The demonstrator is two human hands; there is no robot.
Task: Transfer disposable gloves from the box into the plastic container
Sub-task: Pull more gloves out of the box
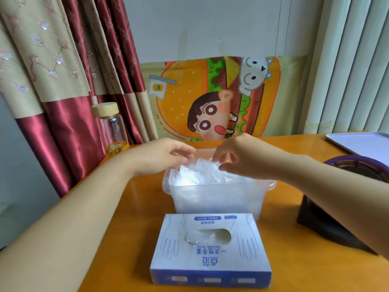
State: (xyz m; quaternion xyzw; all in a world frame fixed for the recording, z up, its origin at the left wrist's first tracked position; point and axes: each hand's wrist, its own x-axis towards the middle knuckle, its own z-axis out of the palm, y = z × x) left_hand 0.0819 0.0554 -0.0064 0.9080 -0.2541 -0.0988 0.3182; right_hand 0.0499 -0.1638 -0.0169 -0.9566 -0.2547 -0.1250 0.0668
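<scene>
Head view: the clear plastic container [216,199] lies with its long axis left to right at mid-table, just beyond the box [210,256], whose oval slot also runs left-right. Crumpled gloves [197,175] heap in the open top — the right hand [242,159] pinches the film, while the left hand [160,157] curls onto it, grip unclear. Bare table [136,207] lies to the left; a dark object [328,224] crowds the right.

Bare table [134,239] lies open left of the box [210,249]; a dark stand [328,224] crowds the container's [216,199] right
</scene>
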